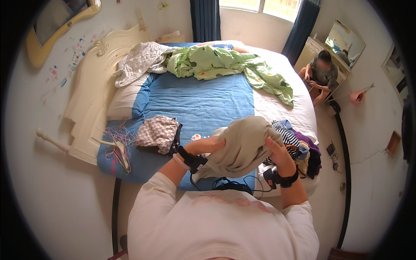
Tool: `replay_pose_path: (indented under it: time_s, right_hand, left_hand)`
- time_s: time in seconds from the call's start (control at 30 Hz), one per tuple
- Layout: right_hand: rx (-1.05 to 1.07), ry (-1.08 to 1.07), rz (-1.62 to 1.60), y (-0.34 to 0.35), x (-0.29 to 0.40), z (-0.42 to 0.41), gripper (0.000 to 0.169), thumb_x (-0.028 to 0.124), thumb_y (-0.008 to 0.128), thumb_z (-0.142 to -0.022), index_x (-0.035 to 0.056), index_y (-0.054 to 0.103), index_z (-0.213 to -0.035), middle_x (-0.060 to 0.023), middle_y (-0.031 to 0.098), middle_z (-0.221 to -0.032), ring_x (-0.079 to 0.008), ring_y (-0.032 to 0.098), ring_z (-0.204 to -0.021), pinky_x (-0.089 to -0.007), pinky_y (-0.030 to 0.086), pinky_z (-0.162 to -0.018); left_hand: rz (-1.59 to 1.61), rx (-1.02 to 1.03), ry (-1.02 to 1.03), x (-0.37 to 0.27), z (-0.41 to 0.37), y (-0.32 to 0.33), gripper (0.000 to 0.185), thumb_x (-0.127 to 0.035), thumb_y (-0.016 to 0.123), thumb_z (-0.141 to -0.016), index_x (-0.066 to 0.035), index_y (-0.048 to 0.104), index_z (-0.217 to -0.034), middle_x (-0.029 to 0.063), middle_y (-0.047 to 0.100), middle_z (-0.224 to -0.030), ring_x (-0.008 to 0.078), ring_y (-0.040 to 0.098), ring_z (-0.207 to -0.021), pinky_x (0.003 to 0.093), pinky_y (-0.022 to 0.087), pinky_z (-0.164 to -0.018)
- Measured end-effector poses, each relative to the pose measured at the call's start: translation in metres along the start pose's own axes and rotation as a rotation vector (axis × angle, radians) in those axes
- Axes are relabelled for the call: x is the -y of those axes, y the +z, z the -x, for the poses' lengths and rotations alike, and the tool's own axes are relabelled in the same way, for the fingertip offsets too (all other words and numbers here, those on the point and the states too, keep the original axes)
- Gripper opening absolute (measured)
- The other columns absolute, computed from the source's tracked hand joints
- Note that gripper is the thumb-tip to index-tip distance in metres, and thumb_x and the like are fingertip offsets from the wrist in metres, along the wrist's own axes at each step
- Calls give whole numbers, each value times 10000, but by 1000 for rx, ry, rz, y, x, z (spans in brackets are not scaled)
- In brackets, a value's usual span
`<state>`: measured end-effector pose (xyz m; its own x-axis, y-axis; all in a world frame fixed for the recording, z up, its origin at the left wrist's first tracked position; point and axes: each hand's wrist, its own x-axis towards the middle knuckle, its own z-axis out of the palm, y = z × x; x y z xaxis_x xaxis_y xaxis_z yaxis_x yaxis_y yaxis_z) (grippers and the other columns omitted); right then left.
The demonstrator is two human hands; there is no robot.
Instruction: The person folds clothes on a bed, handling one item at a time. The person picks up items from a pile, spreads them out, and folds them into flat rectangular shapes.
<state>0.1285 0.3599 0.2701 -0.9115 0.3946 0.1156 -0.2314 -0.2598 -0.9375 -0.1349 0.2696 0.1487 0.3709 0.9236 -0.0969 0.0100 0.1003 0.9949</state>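
A bunched beige garment (243, 146) hangs between my two hands, over the near side of the bed. My left hand (211, 145) grips its left side, the fingers hidden behind the cloth. On the right edge, my right hand (279, 152) has its thumb on top and holds the fabric from below. To the left, a folded patterned garment (157, 133) lies on darker cloth on the blue bedding (201, 97). Right of the beige garment is a heap of clothes (304, 151), with striped, purple and tan pieces.
Clothes hangers (120, 151) lie tangled at the bed's near left corner. A green quilt (208, 61) is bunched along the far side beside a white quilted cover (143, 60). A person (321, 73) sits by the dresser at the far right. Cables (256, 185) run near my waist.
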Motion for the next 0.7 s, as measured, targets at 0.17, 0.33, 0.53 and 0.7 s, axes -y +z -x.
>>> replay_pose_path:
  time_s: [0.17, 0.33, 0.53, 0.7]
  right_hand:
    - [28, 71, 59, 17, -15, 5, 468, 293, 558, -889, -3, 450, -1234, -52, 524, -1166, -130, 470, -1079, -286, 378, -908]
    - [-148, -79, -226, 8, -15, 3, 416, 271, 526, -900, -26, 483, -1188, -96, 570, -1126, -183, 553, -1021, -306, 450, -845]
    - [-112, -261, -254, 4, 2, 0, 401, 292, 479, -920, -21, 486, -1171, -120, 570, -1119, -199, 573, -995, -314, 468, -835]
    - [-62, -19, -275, -2, -21, -26, 383, 246, 501, -901, -23, 489, -1174, -117, 576, -1113, -206, 575, -989, -322, 462, -840]
  left_hand:
    - [195, -105, 97, -30, 8, 42, 442, -173, 552, -877, -12, 417, -1266, 70, 500, -1210, 152, 453, -1116, 286, 358, -966]
    - [910, -194, 242, -56, 35, 38, 495, -282, 531, -889, -36, 383, -1292, 91, 480, -1249, 193, 476, -1128, 318, 382, -958]
    - [924, -55, 669, -46, 84, 27, 793, -686, 357, -816, -67, 383, -1311, 98, 443, -1299, 235, 421, -1193, 401, 346, -987]
    - [861, -65, 407, -19, 66, 45, 934, -766, 302, -749, -93, 221, -1390, 100, 381, -1343, 240, 355, -1239, 389, 261, -1035]
